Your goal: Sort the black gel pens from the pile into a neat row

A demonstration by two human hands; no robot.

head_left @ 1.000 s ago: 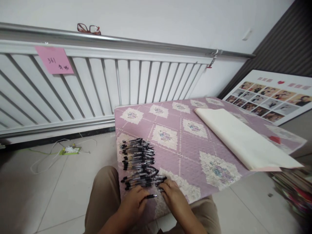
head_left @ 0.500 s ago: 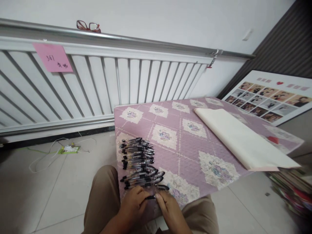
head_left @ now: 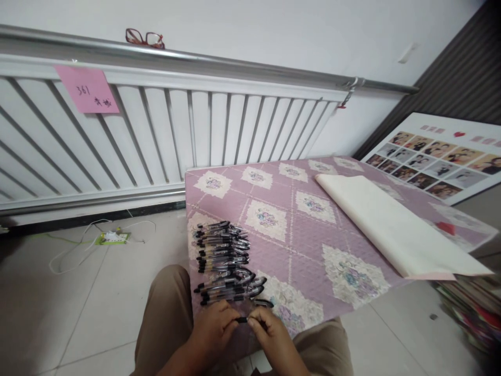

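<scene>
My left hand [head_left: 214,332] and my right hand [head_left: 271,334] meet at the near edge of the table, both pinched on one black pen [head_left: 243,319] held level between them. Just beyond my fingers lies a row of several black-capped clear pens [head_left: 224,261], laid side by side on the purple quilted table cover [head_left: 297,235]. One more pen [head_left: 263,302] lies loose by my right fingers.
A folded cream sheet [head_left: 391,230] lies across the table's right side. A white slatted radiator panel [head_left: 156,130] with a pink note [head_left: 86,90] stands behind; red glasses [head_left: 143,38] rest on its rail. A photo board [head_left: 434,162] leans right, cables [head_left: 109,239] lie on the floor.
My right hand drew back from the pile of pens and closed on the far end of the pen in my left hand. The camera shifted slightly.
</scene>
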